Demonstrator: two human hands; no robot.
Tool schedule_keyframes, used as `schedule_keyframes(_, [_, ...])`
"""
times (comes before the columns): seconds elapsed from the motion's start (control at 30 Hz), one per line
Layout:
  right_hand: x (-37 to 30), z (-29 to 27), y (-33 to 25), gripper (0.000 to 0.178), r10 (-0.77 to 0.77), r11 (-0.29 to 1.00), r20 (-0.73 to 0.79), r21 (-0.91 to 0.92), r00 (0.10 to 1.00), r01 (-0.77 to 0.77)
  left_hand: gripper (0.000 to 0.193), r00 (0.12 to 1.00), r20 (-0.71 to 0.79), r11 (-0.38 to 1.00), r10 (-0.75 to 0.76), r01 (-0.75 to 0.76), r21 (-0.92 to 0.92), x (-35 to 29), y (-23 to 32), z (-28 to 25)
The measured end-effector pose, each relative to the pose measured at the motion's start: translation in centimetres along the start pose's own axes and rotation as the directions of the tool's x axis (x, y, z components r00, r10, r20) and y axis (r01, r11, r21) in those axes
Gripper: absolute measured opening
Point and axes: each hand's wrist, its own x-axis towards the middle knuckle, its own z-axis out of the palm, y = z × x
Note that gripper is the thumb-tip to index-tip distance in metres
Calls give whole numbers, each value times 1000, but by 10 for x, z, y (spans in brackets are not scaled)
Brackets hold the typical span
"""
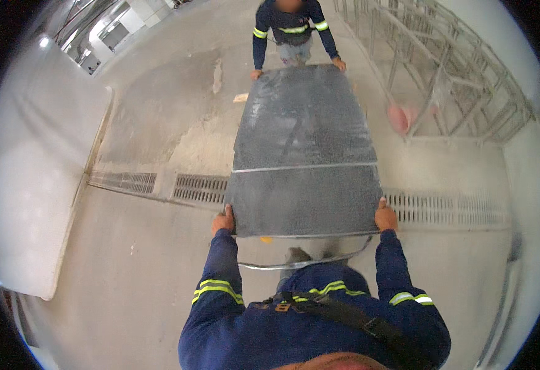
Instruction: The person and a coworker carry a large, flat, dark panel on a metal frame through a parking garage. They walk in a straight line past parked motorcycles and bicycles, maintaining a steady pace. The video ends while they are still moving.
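Note:
A large, flat dark grey panel (304,200) stretches out in front of me, with a pale line running across it. My left hand (223,220) is closed on its near left edge, thumb up on the side. Opposite, my right hand (386,216) grips the near right edge in the same way. Both sets of fingers are partly hidden under the panel. A curved silvery strip (301,265) shows below the near edge, in front of my waist. At the far end, a co-worker (291,31) in dark blue with reflective bands has both hands on the panel's corners.
Slotted drain grates (201,189) cross the concrete floor (140,246) on both sides of the panel. Metal frames (449,80) stand along the right, with a reddish object (399,117) at their base. A white wall (41,160) rises on the left.

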Motion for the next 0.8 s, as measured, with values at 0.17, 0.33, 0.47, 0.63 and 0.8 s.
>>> schedule_keyframes(0.17, [-12, 19, 16, 72, 94, 993, -84, -63, 992, -99, 93, 999, 20, 999, 32, -32, 15, -4, -9, 8])
schedule_keyframes(0.33, [-22, 34, -6, 77, 85, 996, -108, -14, 991, -87, 94, 995, -61, 997, 77, -78, -7, 14, -12, 10])
schedule_keyframes(0.47, [-33, 102, 44, 77, 62, 997, -186, -30, 981, -69, 93, 985, -113, 991, 133, -133, 4, 11, -68, 41])
schedule_keyframes(0.63, [-77, 154, 142, 78, 108, 992, -135, -48, 985, -116, 93, 997, 59, 999, 41, -41, 1, -49, -138, 111])
schedule_keyframes(0.8, [47, 110, 29, 78, 69, 993, -117, -84, 991, -79, 92, 1000, 25, 1000, 10, -11, 6, 44, -21, 94])
